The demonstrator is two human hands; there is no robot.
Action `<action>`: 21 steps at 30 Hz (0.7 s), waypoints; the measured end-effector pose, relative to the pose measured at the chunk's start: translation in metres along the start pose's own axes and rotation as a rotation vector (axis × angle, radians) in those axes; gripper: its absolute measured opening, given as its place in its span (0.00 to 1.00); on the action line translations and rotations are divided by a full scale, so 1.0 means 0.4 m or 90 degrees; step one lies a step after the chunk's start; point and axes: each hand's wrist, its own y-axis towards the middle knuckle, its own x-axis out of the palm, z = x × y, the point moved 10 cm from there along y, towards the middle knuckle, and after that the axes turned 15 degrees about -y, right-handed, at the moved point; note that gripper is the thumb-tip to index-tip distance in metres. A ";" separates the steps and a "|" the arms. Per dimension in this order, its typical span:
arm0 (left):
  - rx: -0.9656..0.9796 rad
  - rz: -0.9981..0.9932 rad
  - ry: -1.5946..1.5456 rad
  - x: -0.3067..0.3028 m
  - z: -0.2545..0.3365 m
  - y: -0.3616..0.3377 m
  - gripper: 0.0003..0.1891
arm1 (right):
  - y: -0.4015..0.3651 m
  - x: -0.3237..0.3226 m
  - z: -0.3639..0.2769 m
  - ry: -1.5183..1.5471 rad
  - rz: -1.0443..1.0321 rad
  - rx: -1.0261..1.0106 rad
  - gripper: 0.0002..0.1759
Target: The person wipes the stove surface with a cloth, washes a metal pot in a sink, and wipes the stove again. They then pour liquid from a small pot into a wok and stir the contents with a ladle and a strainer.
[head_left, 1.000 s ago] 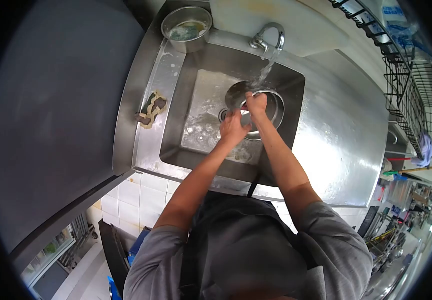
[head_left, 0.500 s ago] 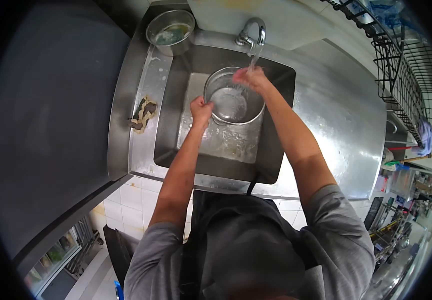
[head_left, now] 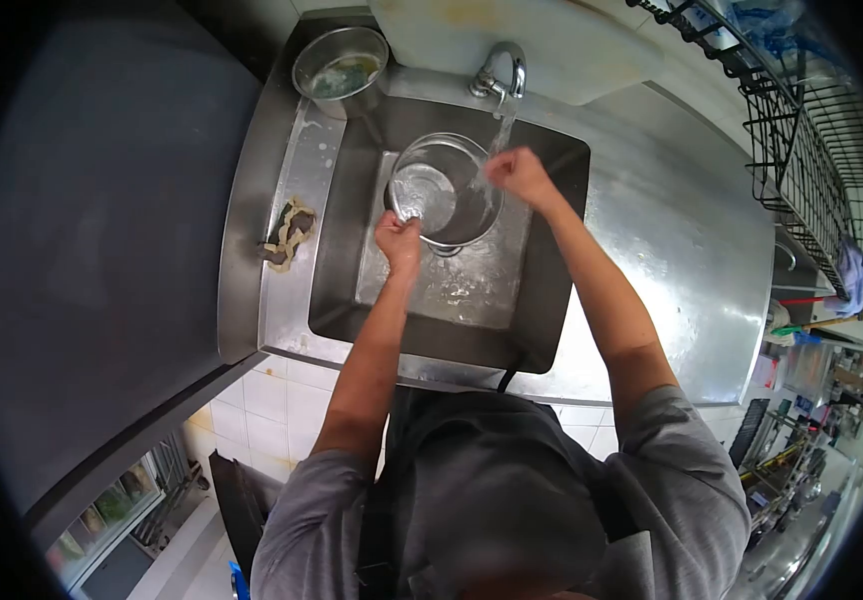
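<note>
A round metal pot is tilted in the sink, with some water inside. My left hand is closed on the pot's lower left rim. Water runs from the chrome faucet down to the pot's right side. Beside that stream, above the pot's right rim, my right hand has its fingers curled together; whether anything is inside them is hidden by blur.
A metal bowl holding liquid and something green stands at the sink's back left corner. A crumpled dark and beige cloth lies on the left ledge. Steel counter extends right, under a black wire rack.
The pot has shifted left and tilted, with my left hand still on its rim. My right hand has moved right and slightly down, out from over the pot, and its fingers have curled.
</note>
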 end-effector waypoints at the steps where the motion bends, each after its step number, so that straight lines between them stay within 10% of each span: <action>1: -0.033 -0.003 -0.016 0.014 -0.005 0.006 0.18 | -0.035 0.024 -0.055 -0.111 -0.040 -0.063 0.09; 4: -0.143 -0.002 -0.069 0.041 -0.035 0.003 0.17 | -0.192 0.134 -0.110 -0.425 -0.100 -0.175 0.10; 7: -0.292 -0.006 -0.115 0.029 -0.053 0.024 0.17 | -0.306 0.086 -0.215 -0.585 0.127 -0.325 0.14; 10: -0.270 -0.157 0.089 0.110 0.015 0.091 0.11 | -0.312 0.035 -0.247 -0.476 0.211 -0.349 0.14; 13: -0.099 -0.291 0.416 0.256 0.112 0.170 0.10 | -0.322 -0.032 -0.222 -0.304 0.222 -0.135 0.16; 16: -0.275 -0.383 0.172 0.436 0.015 0.200 0.18 | -0.415 -0.104 -0.055 -0.039 0.336 0.151 0.22; 21: -0.429 -0.317 0.037 0.621 -0.074 0.187 0.10 | -0.630 -0.173 0.101 0.382 0.495 0.230 0.22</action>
